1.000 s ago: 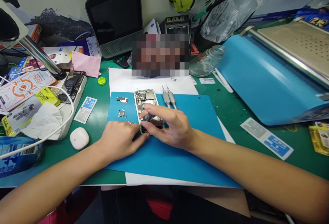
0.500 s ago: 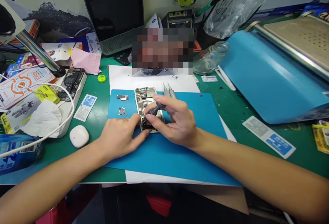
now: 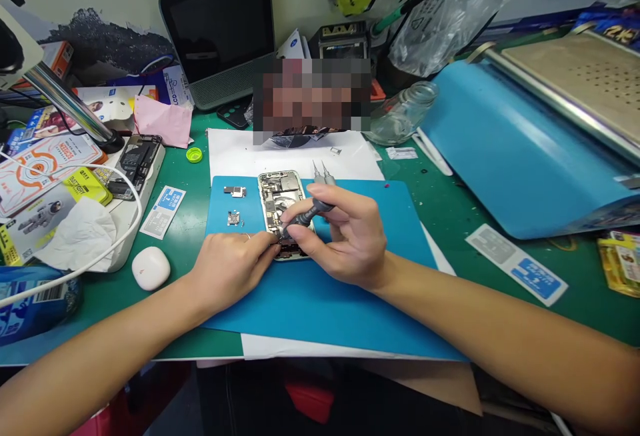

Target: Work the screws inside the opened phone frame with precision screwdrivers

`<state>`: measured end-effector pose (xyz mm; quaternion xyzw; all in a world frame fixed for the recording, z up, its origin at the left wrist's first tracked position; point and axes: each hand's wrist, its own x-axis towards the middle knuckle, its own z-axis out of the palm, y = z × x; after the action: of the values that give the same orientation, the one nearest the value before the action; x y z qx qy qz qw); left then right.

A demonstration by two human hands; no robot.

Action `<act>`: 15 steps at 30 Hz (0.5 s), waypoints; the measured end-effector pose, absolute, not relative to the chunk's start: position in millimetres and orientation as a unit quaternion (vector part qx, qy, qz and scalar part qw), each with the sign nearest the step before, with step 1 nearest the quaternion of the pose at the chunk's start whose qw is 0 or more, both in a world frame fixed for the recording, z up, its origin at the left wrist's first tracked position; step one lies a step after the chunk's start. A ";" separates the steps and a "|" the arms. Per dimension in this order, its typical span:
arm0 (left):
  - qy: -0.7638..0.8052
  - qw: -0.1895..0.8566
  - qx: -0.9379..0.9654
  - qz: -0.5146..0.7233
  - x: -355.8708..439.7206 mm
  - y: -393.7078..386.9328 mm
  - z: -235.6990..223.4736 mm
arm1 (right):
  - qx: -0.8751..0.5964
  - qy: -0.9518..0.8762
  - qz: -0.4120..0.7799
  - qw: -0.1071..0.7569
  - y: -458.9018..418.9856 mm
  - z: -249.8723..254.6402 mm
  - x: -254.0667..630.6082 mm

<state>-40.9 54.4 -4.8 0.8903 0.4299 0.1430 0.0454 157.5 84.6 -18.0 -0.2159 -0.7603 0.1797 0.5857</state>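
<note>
forearms point(image 3: 500, 323) angled inward; left hand point(image 3: 227, 266) palm-down; right hand point(image 3: 347, 236) pinching

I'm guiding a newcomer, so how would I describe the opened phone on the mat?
On the green table, find the flat blue mat. The opened phone lies there, right of two small metal parts. Unlike them, it's far larger and pale-framed.

At the left, the yellow-and-grey box point(image 3: 55, 213) reads "BATTERY" and the white-and-orange box point(image 3: 47, 173) "SCREEN". Farther back, a blue-and-white box point(image 3: 176, 87) shows "LCD".
</note>
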 end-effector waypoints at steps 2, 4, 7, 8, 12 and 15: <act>0.432 0.057 0.890 0.135 -41.0 54.7 -4.6 | -0.209 -0.755 0.169 0.598 85.5 -17.7 158.2; 0.434 0.070 0.889 0.128 -40.9 55.0 -4.3 | -0.207 -0.742 0.158 0.618 86.9 -17.3 159.1; 0.437 0.083 0.887 0.122 -40.4 55.4 -4.0 | -0.220 -0.727 0.146 0.634 89.5 -16.8 160.6; 0.438 0.083 0.887 0.122 -40.2 55.6 -4.1 | -0.224 -0.729 0.141 0.632 90.4 -16.7 161.0; 0.435 0.074 0.888 0.129 -38.9 56.2 -4.7 | -0.215 -0.741 0.128 0.623 93.2 -16.3 162.4; 0.428 0.069 0.890 0.138 -38.6 56.5 -5.3 | -0.214 -0.739 0.131 0.625 93.8 -15.9 162.8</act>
<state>-38.6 56.5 -5.3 0.8904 0.4282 0.1385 0.0686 162.8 93.8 -15.9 -0.2140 -0.7388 0.1315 0.6254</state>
